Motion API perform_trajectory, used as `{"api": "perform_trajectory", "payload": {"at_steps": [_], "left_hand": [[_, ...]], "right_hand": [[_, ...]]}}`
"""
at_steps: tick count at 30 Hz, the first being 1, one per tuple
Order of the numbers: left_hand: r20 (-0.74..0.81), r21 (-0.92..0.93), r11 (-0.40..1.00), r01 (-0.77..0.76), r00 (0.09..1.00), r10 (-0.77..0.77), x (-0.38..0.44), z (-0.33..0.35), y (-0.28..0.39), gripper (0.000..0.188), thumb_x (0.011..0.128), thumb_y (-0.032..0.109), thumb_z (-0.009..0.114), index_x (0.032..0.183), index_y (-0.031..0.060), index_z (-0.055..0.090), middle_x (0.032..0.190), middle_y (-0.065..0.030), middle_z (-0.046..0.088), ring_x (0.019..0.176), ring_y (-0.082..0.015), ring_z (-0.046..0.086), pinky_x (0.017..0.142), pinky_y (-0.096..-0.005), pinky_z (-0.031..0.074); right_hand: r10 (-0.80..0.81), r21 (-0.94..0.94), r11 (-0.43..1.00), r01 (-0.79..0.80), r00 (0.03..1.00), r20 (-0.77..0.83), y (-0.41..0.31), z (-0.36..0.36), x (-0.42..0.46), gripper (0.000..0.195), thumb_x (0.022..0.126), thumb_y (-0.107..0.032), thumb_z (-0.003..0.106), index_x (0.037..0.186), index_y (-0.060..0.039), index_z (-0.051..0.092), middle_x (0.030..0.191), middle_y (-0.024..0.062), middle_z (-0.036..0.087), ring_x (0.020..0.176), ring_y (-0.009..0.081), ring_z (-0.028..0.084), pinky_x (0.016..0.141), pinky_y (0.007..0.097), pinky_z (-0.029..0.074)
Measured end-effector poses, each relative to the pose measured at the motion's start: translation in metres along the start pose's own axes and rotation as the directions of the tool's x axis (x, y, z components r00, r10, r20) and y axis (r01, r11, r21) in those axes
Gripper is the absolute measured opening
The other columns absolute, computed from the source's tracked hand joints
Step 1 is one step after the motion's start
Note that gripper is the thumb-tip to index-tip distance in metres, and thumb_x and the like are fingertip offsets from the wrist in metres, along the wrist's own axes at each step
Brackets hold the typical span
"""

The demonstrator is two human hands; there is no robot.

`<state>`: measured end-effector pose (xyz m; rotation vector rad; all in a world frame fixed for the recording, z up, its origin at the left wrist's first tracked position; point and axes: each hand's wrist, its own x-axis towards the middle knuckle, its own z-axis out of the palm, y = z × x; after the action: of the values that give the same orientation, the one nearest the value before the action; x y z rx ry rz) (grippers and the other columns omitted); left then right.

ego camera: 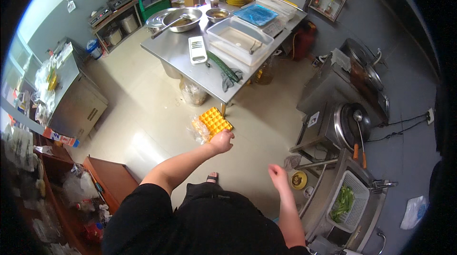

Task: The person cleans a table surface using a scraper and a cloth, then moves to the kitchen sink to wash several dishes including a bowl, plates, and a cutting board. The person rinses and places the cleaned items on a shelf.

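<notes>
My left hand is shut on the near edge of a yellow plastic egg tray, its fingers partly hidden by the back of the hand. Crumpled clear plastic film lies against the tray's left side. My right hand hangs at the right, slightly blurred, its fingers curled; whether it holds anything cannot be told. Beyond the tray stands a steel table with a white grater, a cucumber on a dark crumpled bag, a clear plastic tub and a steel bowl with a ladle in it.
A sink at the right holds a basket of leafy greens. Beyond it sits a wok with a ladle. A yellow bowl is low beside the sink. An open brown cabinet door juts out at the left.
</notes>
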<state>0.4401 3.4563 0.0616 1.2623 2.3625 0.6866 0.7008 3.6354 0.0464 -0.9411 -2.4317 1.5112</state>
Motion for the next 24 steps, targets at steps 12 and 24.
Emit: {"api": "perform_trajectory", "payload": {"at_steps": [12, 24], "left_hand": [[-0.176, -0.036, 0.994, 0.104, 0.978, -0.109, 0.09, -0.076, -0.074, 0.034, 0.067, 0.006, 0.058, 0.1, 0.0049, 0.054, 0.109, -0.0137, 0.051, 0.097, -0.0312, 0.052, 0.083, -0.0372, 0.044], [-0.499, 0.038, 0.906, 0.421, 0.794, -0.348, 0.211, -0.14, -0.135, 0.054, 0.063, 0.0, 0.059, 0.115, 0.0062, 0.045, 0.121, -0.0198, 0.039, 0.092, -0.0357, 0.052, 0.081, -0.0393, 0.045]], "right_hand": [[-0.45, -0.286, 0.838, 0.465, 0.885, 0.121, -0.161, 0.106, 0.278, 0.032, 0.076, -0.013, 0.059, 0.107, -0.0078, 0.053, 0.092, 0.0096, 0.056, 0.08, 0.0225, 0.057, 0.07, 0.0324, 0.047], [-0.344, -0.488, 0.76, 0.43, 0.902, 0.259, -0.204, 0.13, 0.412, 0.038, 0.066, -0.02, 0.061, 0.101, -0.0062, 0.055, 0.087, 0.0159, 0.057, 0.084, 0.0336, 0.055, 0.075, 0.0406, 0.045]]}}
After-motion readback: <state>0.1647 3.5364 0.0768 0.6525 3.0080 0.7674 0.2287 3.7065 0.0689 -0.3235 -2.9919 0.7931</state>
